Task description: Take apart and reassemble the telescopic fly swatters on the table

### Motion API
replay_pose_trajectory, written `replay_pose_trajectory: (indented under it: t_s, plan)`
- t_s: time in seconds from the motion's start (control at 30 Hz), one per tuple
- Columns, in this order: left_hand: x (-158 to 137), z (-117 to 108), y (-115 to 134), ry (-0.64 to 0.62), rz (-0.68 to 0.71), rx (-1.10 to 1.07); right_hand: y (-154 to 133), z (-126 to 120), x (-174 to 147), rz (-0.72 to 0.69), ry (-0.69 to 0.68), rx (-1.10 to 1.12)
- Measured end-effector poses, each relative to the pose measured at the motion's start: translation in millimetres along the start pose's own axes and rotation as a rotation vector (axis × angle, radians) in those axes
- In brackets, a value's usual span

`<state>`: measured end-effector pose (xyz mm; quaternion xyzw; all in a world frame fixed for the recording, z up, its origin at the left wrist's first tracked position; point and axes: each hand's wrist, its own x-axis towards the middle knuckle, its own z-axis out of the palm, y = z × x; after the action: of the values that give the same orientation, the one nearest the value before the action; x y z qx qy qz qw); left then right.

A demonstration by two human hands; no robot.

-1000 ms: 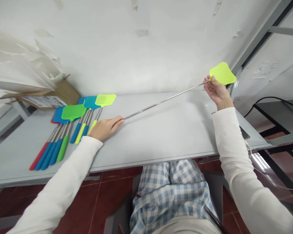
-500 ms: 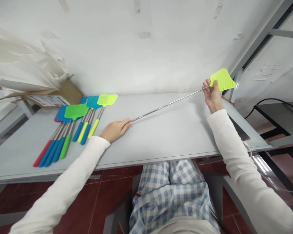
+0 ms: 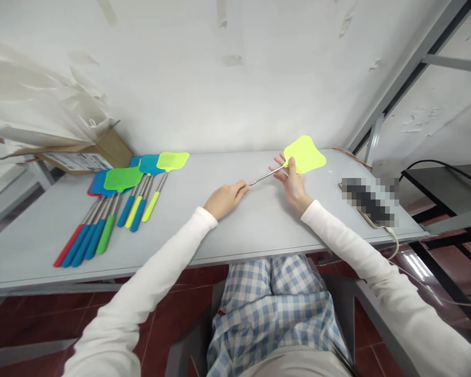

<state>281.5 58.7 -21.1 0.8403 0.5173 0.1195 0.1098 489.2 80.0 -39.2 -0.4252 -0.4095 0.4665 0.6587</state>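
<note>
A yellow fly swatter (image 3: pixel 304 155) with a thin metal rod is held between my two hands above the table. My left hand (image 3: pixel 225 200) is closed around its handle end, which the fingers hide. At the neck under the perforated head, my right hand (image 3: pixel 292 183) pinches it with the thumb, the other fingers partly spread behind the rod. The exposed rod is short. To the left lie several more fly swatters with blue, green, red and yellow handles, among them a green one (image 3: pixel 122 179) and a yellow one (image 3: pixel 172 160).
An open cardboard box (image 3: pixel 102 152) stands at the table's back left. On the right lies a phone-like device (image 3: pixel 371 201), partly blurred out, with a white cable (image 3: pixel 394 243) running off the front edge. A white wall (image 3: pixel 235 99) rises behind the grey table (image 3: pixel 204 248).
My hands have come closer together, the right moving left and the left moving right. The swatter's rod has slid in and is much shorter. The device on the right is now uncovered.
</note>
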Motion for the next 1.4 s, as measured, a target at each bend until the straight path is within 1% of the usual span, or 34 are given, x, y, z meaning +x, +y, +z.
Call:
replay_pose_trajectory:
  t_s: [0.07, 0.17, 0.23, 0.3, 0.4, 0.57, 0.63, 0.67, 0.77, 0.83, 0.93, 1.0, 1.07, 1.13, 1.23, 1.3, 1.4]
  plan:
    - [-2.7, 6.0, 3.0, -0.008, 0.015, -0.047, -2.3, 4.9, -12.9, 0.012, -0.019, -0.004]
    - [-3.4, 12.9, 13.5, 0.034, 0.028, -0.115, -3.7, 18.0, -33.3, 0.028, -0.081, 0.008]
    - [-1.8, 13.8, 21.0, 0.070, 0.035, -0.142, -3.4, 27.0, -42.8, 0.027, -0.123, 0.029]
    - [0.1, 11.1, 25.6, 0.080, 0.046, -0.155, -2.7, 31.9, -45.9, 0.030, -0.143, 0.043]
    - [1.2, 3.1, 25.1, 0.050, 0.041, -0.163, -0.2, 29.1, -40.7, 0.103, -0.190, 0.052]
    - [-7.0, -9.6, 9.2, -0.042, -0.036, -0.242, 7.4, 6.9, -28.7, 0.310, -0.379, 0.066]
    - [-16.8, -14.4, -2.9, -0.017, -0.063, -0.305, 8.6, -5.9, -26.1, 0.363, -0.435, 0.064]
    - [-23.8, -17.5, -10.1, 0.016, -0.085, -0.326, 8.5, -12.9, -25.0, 0.387, -0.449, 0.068]
    - [-53.2, -32.8, -34.9, 0.174, -0.176, -0.300, 6.7, -33.0, -21.9, 0.446, -0.434, 0.093]
    - [-78.2, -48.7, -52.2, 0.292, -0.256, -0.209, 5.5, -42.5, -20.2, 0.463, -0.413, 0.107]
    - [-116.6, -76.1, -78.8, 0.428, -0.416, -0.058, 4.1, -47.1, -19.7, 0.455, -0.414, 0.105]
    - [-137.3, -90.8, -98.9, 0.479, -0.533, 0.040, 2.9, -45.6, -20.5, 0.445, -0.420, 0.085]
    - [-150.9, -98.6, -122.5, 0.518, -0.624, 0.162, 1.7, -43.6, -21.3, 0.445, -0.424, 0.066]
    - [-157.1, -98.3, -147.9, 0.538, -0.710, 0.279, 0.9, -42.7, -21.6, 0.454, -0.423, 0.059]
    - [-156.3, -87.1, -180.0, 0.446, -0.834, 0.353, 1.3, -43.5, -21.0, 0.460, -0.425, 0.056]
    - [-152.8, -77.1, -192.9, 0.378, -0.899, 0.381, 2.2, -44.3, -20.5, 0.457, -0.426, 0.053]
    - [-146.6, -64.6, -203.8, 0.355, -0.957, 0.431, 3.0, -44.3, -20.4, 0.451, -0.430, 0.049]
